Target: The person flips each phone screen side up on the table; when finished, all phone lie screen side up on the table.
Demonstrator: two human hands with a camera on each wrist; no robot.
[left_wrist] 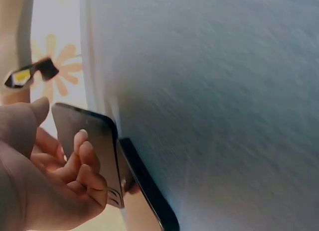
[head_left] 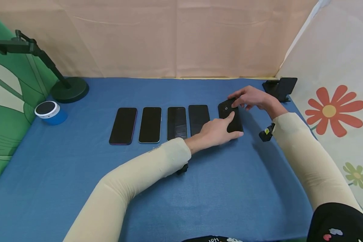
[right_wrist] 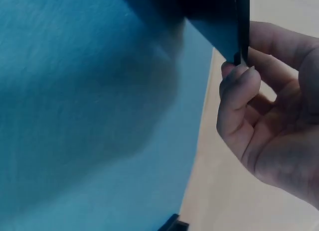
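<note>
No legible brand on any phone; only part of some white lettering, too cut off to read, on dark clothing at the near edge of the head view.

Fifth phone at the right end of the row, back side up with a camera ring showing, long axis running near to far and slightly skewed against its neighbours. Far end pinched by the right hand, fingers curled round the edge with the thumb opposite. Near end gripped by the left hand, index finger stretched along the back and the other fingers curled round the edge.

Just left of it, four black smartphones lying screen up, side by side, all lengthwise near to far.

Blue cloth-covered worktop under everything. Beige fabric backdrop behind, green leaf print on the left, flower print on the right. Black desk stand with a round base at far left, blue-and-white round speaker just near it, small black phone holder at far right.
</note>
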